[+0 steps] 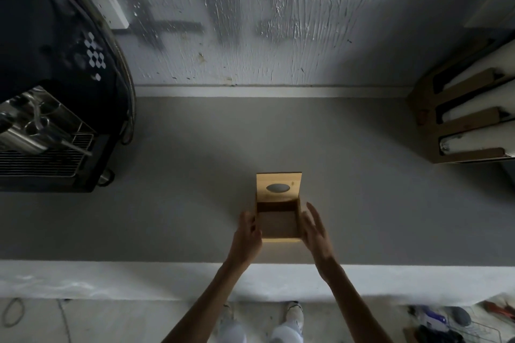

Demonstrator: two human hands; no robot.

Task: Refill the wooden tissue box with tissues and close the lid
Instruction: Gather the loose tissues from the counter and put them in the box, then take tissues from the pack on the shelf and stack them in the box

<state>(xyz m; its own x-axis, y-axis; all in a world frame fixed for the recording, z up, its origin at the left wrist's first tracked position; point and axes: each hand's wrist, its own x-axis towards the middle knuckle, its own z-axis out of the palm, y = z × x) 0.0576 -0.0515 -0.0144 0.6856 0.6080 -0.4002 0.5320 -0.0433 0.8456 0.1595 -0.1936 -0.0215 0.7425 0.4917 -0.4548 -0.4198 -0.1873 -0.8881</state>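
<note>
A wooden tissue box [281, 239] stands on the grey counter near its front edge. Its lid [278, 186], with an oval slot, is swung up and back, and the inside of the box shows bare wood with no tissues. My left hand [248, 239] rests against the box's left side with the fingers curled at its wall. My right hand [316, 228] is at the right side of the box, fingers spread and straight, touching or just off the wall. No tissues are in view.
A dark bag and a wire rack with steel cups [41, 133] fill the counter's left end. A wooden holder with rolls [468, 125] stands at the right. The grey counter [195, 175] ends at a white front edge, with a textured wall behind.
</note>
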